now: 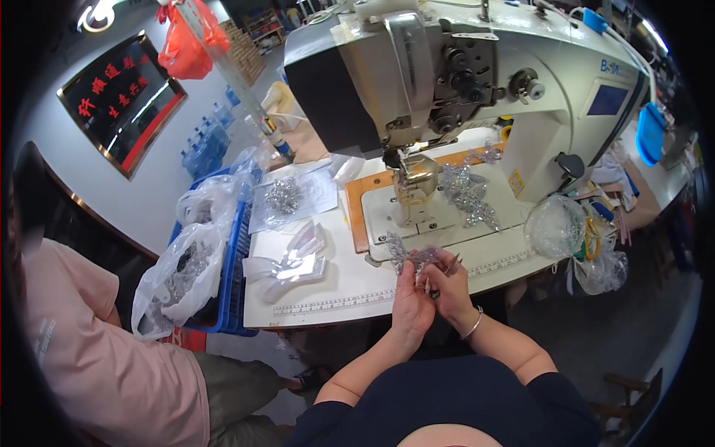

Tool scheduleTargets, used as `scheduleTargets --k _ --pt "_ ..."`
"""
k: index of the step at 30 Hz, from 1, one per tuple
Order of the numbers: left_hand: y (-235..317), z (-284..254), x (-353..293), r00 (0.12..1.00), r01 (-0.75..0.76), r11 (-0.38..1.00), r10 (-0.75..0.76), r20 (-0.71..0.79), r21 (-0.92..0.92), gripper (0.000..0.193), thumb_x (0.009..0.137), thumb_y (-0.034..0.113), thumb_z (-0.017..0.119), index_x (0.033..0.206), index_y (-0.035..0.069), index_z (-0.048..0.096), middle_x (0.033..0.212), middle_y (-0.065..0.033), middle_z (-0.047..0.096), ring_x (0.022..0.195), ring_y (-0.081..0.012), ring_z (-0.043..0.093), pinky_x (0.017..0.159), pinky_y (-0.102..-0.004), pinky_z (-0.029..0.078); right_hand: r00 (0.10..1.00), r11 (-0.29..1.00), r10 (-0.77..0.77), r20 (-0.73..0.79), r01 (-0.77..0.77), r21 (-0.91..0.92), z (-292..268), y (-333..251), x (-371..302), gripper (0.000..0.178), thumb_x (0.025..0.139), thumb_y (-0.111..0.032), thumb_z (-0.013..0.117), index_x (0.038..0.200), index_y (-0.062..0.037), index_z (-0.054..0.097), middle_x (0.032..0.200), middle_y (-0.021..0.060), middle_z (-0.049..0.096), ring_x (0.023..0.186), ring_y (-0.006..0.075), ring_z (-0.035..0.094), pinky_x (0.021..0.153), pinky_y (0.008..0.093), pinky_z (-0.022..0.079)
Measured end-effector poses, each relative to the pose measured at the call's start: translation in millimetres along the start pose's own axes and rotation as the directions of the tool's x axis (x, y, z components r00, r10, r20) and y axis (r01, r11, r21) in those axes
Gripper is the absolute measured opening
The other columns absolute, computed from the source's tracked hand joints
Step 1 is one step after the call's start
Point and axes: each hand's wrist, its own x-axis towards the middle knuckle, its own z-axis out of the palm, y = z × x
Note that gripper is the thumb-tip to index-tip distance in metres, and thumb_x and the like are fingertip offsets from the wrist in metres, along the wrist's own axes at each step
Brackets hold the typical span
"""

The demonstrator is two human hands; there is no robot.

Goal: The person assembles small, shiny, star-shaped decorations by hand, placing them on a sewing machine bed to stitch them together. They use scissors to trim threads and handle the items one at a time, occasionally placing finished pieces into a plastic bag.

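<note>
At the table's front edge my two hands meet, just in front of the sewing machine [544, 112]. My left hand [413, 304] is closed with thumb and fingers on a silvery, see-through bow-shaped piece [396, 247]. My right hand [449, 292], with a bangle on its wrist, pinches the same piece from the other side. A small pointed thing [456, 261] sticks out by the right fingers; its kind is unclear. Behind the hands is the presser foot area [417, 179]. Several glittering silver pieces [469, 195] lie on the machine bed to its right.
Clear shiny strips [294, 264] and a sparkly heap on a plastic sheet [283, 196] lie left on the table [335, 309]. A blue crate [237, 276] with plastic bags stands beside it. Another person [112, 350] is at the left. A wound clear bundle [555, 226] sits right.
</note>
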Motion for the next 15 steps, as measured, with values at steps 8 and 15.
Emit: scheduleTargets --k 8,15 --pt "1 1 -16 0.995 0.042 0.999 -0.041 0.092 -0.014 0.04 0.088 0.036 0.06 0.12 0.013 0.055 0.12 -0.0002 0.055 0.113 -0.0192 0.046 0.101 -0.0392 0.035 0.988 0.99 0.14 -0.071 -0.14 0.007 5 -29 7 0.016 0.075 -0.006 0.076 0.08 -0.0045 0.06 0.066 0.0012 0.059 0.047 0.0065 0.049 0.043 0.0199 0.038" --pt "29 -19 -20 0.944 -0.19 0.97 0.138 0.3 0.154 0.039 0.089 0.023 0.048 0.117 -0.004 0.048 0.115 -0.0123 0.056 0.111 -0.022 0.052 0.101 -0.0369 0.035 0.955 0.955 0.294 0.042 -0.295 0.016 -7 -39 6 0.019 0.073 -0.005 0.077 0.077 -0.0065 0.059 0.068 -0.001 0.058 0.051 0.0048 0.048 0.043 0.0183 0.033"
